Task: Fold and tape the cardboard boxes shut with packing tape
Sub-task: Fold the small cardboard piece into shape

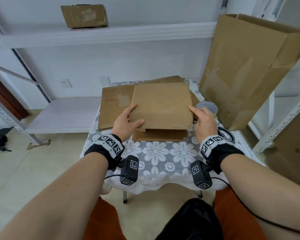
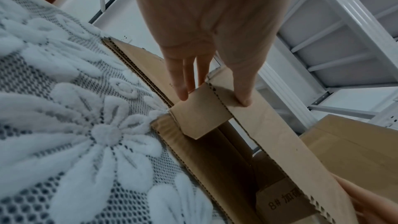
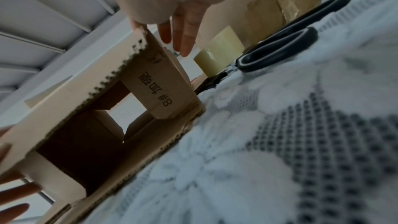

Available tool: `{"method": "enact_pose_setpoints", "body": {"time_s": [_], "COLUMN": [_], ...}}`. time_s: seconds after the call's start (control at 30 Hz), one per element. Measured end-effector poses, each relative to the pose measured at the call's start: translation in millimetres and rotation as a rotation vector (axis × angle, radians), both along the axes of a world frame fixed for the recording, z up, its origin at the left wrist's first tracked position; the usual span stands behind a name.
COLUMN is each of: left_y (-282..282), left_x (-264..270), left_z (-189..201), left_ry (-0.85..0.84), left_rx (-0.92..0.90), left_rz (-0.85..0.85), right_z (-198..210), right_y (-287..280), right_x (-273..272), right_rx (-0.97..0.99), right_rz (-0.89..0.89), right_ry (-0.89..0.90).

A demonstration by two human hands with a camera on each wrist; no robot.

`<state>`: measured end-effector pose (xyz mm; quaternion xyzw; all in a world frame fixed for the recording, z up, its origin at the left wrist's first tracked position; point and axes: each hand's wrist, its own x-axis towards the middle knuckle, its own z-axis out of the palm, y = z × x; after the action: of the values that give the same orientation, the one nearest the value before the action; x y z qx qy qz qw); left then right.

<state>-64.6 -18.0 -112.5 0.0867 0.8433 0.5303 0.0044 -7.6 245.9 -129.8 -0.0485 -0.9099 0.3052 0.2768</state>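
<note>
A brown cardboard box (image 1: 161, 104) sits half-erected on the lace-covered table (image 1: 156, 153), its near end open and its flaps loose. My left hand (image 1: 128, 118) grips the box's left edge, thumb on the top panel, fingers straight against the side flap (image 2: 200, 111). My right hand (image 1: 201, 116) holds the right edge, thumb on the top corner, fingers down beside the printed side flap (image 3: 163, 91). A roll of packing tape (image 1: 207, 107) stands just behind the right hand, also seen as tape (image 3: 217, 54) in the right wrist view.
Black-handled scissors (image 1: 226, 135) lie on the table's right side. A flattened cardboard sheet (image 1: 114, 108) lies left of the box. A tall open carton (image 1: 246, 66) leans at the right against white metal shelving (image 1: 111, 34). Another small box (image 1: 84, 15) sits on the upper shelf.
</note>
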Motion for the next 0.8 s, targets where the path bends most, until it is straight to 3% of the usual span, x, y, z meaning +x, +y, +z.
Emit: {"method": "enact_pose_setpoints", "body": {"time_s": [0.17,0.33,0.47,0.6,0.8], "left_y": [5.1,16.6,24.9,31.1,32.3], "left_x": [-2.3,-3.9,-9.0,-6.8,1.2], "left_z": [-1.9,-1.2,-2.5,-0.9,-16.9], "left_ry": [0.048,0.196,0.352,0.509,0.476], "left_rx": [-0.044,-0.282,-0.490,-0.689,-0.992], "left_rz": [0.068,0.130,0.154,0.022,-0.112], "right_z": [6.7,0.9,0.9,8.2,8.4], "right_y": [-6.9,-16.7,-16.3,-15.6,-18.5], "right_x": [-4.4,-12.2,-16.6,-22.5,-23.0], "right_rx": [0.061,0.247,0.374,0.418,0.399], "right_rz": [0.000,0.104,0.089,0.106,0.095], "right_ry": [0.124,0.035,0.039,0.034,0.028]}}
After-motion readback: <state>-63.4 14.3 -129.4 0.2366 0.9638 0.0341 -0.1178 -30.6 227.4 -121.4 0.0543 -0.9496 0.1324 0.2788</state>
